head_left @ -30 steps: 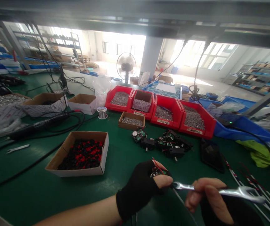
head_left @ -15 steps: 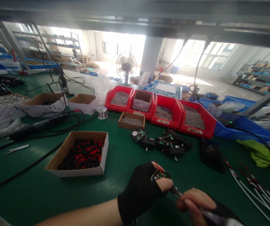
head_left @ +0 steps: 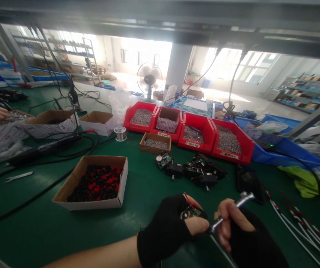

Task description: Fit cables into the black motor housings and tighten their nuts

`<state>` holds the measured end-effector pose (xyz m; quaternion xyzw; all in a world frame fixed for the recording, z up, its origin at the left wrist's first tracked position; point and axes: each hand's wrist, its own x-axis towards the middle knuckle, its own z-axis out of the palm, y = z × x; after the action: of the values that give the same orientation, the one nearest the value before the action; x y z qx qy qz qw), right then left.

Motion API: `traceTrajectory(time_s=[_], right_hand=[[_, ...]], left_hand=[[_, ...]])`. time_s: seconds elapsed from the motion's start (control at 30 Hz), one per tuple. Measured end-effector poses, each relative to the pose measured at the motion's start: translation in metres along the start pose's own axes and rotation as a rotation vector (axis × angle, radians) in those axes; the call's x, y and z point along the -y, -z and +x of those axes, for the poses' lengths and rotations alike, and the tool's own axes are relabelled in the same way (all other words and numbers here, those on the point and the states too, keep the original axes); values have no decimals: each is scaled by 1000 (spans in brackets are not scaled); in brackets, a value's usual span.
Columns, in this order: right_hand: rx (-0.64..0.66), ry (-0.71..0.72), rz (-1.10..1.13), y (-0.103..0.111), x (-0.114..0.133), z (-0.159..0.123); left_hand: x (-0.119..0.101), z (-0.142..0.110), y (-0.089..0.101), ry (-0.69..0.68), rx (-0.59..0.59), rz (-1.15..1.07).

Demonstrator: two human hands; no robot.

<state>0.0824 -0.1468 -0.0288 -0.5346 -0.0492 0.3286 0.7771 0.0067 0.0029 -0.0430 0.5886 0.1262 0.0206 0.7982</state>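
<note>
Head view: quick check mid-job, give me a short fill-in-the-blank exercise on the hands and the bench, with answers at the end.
1. The right hand has its grip on a wrench; a second wrench lies near the picture's ____ edge.
2. The left hand holds a circuit board with a wire coloured ____.
3. The red bins in the row number ____.
4. Of these, the one holding a carton is ____ from the left.

Missing words: left; red; four; second.
</note>
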Motion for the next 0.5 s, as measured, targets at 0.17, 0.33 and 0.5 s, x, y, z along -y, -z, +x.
traceTrajectory(time_s=[0.17,0.33,0.5], right_hand=[[93,-267,57,16,-11,13],[-12,-25,11,12,-5,8],[-117,356,-84,-8,4,-11]], left_hand=[[-2,0,0,11,42,-26],[-5,1,0,34,29,-45],[-2,6,-1,29,-21,-114]])
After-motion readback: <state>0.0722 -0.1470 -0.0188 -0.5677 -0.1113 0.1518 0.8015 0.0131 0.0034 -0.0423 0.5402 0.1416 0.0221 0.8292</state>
